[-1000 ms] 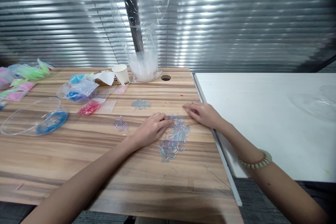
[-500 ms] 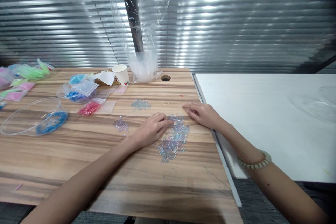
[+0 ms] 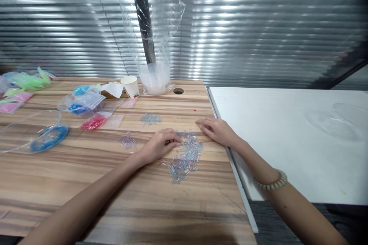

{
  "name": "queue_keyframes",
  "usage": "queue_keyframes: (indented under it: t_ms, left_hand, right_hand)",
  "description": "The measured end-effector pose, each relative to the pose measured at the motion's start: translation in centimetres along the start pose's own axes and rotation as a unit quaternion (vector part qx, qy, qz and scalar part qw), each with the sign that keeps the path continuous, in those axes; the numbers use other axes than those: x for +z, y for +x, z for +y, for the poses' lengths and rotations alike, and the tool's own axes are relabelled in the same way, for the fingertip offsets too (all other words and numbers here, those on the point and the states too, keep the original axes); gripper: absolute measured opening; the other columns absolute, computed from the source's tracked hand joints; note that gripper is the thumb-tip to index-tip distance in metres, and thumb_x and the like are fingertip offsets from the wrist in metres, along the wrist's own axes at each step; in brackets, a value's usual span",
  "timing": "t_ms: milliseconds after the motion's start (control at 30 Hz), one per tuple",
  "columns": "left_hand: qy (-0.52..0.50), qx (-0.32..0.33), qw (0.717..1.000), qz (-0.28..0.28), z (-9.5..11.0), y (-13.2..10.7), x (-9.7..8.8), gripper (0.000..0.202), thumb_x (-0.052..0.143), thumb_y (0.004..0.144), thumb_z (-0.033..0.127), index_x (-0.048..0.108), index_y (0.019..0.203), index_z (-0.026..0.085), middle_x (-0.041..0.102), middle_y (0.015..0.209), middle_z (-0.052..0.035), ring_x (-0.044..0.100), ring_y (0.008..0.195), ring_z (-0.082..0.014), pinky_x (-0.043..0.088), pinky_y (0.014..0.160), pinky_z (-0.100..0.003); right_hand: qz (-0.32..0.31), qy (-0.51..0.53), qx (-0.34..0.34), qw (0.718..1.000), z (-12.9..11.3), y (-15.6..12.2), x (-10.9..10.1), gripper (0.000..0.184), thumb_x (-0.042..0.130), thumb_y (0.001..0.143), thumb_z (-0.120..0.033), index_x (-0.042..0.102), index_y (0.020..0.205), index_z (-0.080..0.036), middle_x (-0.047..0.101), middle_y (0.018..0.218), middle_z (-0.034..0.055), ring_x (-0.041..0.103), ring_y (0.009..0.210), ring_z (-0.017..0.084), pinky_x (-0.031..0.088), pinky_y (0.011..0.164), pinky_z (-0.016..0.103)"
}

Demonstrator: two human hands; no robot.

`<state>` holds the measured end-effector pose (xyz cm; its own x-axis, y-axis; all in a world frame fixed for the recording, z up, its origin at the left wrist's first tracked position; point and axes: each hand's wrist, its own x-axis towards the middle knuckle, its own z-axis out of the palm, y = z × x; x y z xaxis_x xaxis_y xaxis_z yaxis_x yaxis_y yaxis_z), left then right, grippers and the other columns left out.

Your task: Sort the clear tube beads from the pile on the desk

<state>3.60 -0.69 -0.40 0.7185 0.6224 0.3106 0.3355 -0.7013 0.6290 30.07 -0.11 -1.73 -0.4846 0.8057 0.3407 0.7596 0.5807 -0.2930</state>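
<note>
A loose pile of iridescent tube beads (image 3: 185,157) lies on the wooden table (image 3: 115,183). My left hand (image 3: 159,144) rests at the pile's left edge, fingers curled and pinched together at the beads; what they pinch is too small to make out. My right hand (image 3: 217,130) lies flat on the table at the pile's far right corner, fingers stretched out and holding nothing. Two smaller bead clusters sit apart: one (image 3: 128,141) left of my left hand, one (image 3: 150,118) further back.
A clear bowl with blue beads (image 3: 31,136), bags of red (image 3: 93,121), blue (image 3: 82,101), green and pink beads (image 3: 23,84) lie at left. A paper cup (image 3: 130,86) and a clear plastic bag with cups (image 3: 152,72) stand at the back. A white table (image 3: 287,138) adjoins right.
The view has tilted slightly, shifting everything left and down. My left hand's fingers have drawn in a little at the pile's edge; my right hand stays flat.
</note>
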Motion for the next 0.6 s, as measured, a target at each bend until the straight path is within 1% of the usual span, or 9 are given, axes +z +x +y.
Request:
queue_keyframes:
  t_ms: [200,467,600]
  left_hand:
    - [-0.013,-0.031,0.999,-0.017,0.04,0.09,-0.43,0.008,0.06,0.082,0.011,0.067,0.085,0.015,0.067,0.083,-0.0037,0.06,0.078,-0.0131,0.045,0.074,-0.024]
    - [-0.056,-0.075,0.996,0.002,0.23,-0.01,-0.27,0.008,0.066,0.076,0.01,0.067,0.083,0.013,0.066,0.074,-0.002,0.059,0.066,-0.0106,0.045,0.063,-0.02]
    - [-0.086,-0.082,0.993,0.002,0.3,-0.08,-0.15,0.009,0.068,0.075,0.012,0.067,0.084,0.013,0.066,0.074,-0.0025,0.06,0.067,-0.0115,0.047,0.065,-0.02]
  right_hand:
    - [-0.006,-0.001,0.008,1.0,0.09,0.08,0.06,0.027,0.043,0.09,-0.021,0.061,0.112,-0.02,0.065,0.11,0.0038,0.06,0.098,0.02,0.05,0.082,0.035]
    - [-0.003,-0.001,0.008,1.0,0.03,0.05,0.13,0.027,0.043,0.09,-0.021,0.06,0.112,-0.021,0.065,0.111,0.0038,0.06,0.1,0.021,0.05,0.084,0.036]
    - [-0.003,0.0,0.009,1.0,-0.09,0.1,0.1,0.027,0.043,0.091,-0.021,0.061,0.111,-0.021,0.065,0.11,0.004,0.06,0.098,0.021,0.051,0.083,0.036]
